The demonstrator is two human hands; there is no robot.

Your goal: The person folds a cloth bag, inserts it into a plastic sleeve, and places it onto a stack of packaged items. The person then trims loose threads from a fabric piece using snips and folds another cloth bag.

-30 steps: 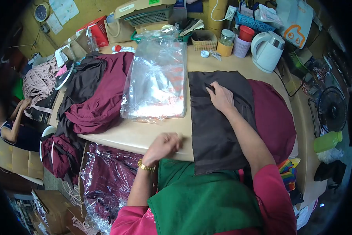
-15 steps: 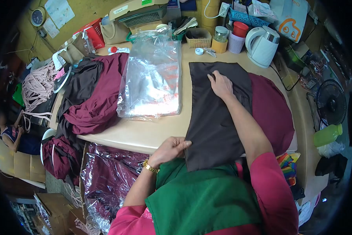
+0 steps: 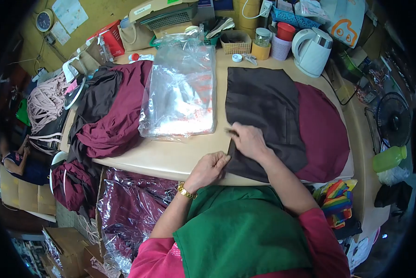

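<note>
1. Nearest, at 6 o'clock from the hands, is the person's green apron (image 3: 245, 231).
2. The left hand (image 3: 207, 171) is at the bench's front edge, thumb and fingers pressed together on the lower-left edge of the dark cloth (image 3: 263, 104).
3. The right hand (image 3: 248, 141) is just beyond, fingers curled round a small dark item (image 3: 231, 132), too blurred to identify, beside that same edge.
4. The dark cloth lies on the bench (image 3: 157, 160), mostly towards 1 o'clock. Judging by how it lies, the spreading is largely done; the pinched edge is the part not yet flat.
5. At 3 o'clock, maroon cloth (image 3: 326, 134) adjoins it, rounded and fairly smooth; whether the two are joined I cannot tell.
6. Towards 11 o'clock, a clear plastic bag (image 3: 178, 97) lies flat, apart from the dark cloth.
7. Farther off, at 10 o'clock, a crumpled heap of dark and maroon fabric (image 3: 110, 123) seems not yet straightened, so spreading probably remains there.
8. Farthest, at 1 o'clock, stands a white kettle (image 3: 311, 53).
</note>
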